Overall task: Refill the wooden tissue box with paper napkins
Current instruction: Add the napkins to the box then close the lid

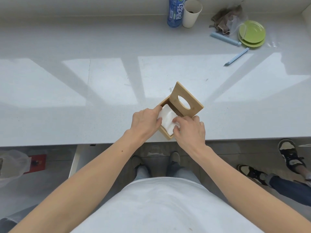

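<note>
While both hands, left hand (pixel 146 121) and right hand (pixel 189 130), are pressing the napkins (pixel 168 121) with curled fingers into the wooden tissue box (pixel 165 134) at the tabletop's (pixel 101 81) 6 o'clock edge, the lid (pixel 186 100) at 1 o'clock is risking toppling; uneven pressure is risking crumpling.

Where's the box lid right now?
The lid stands tilted up on the far right side of the wooden box, just beyond the right hand.

napkins (pixel 167 121) in box (pixel 165 133), lid (pixel 186 100) behind
</note>
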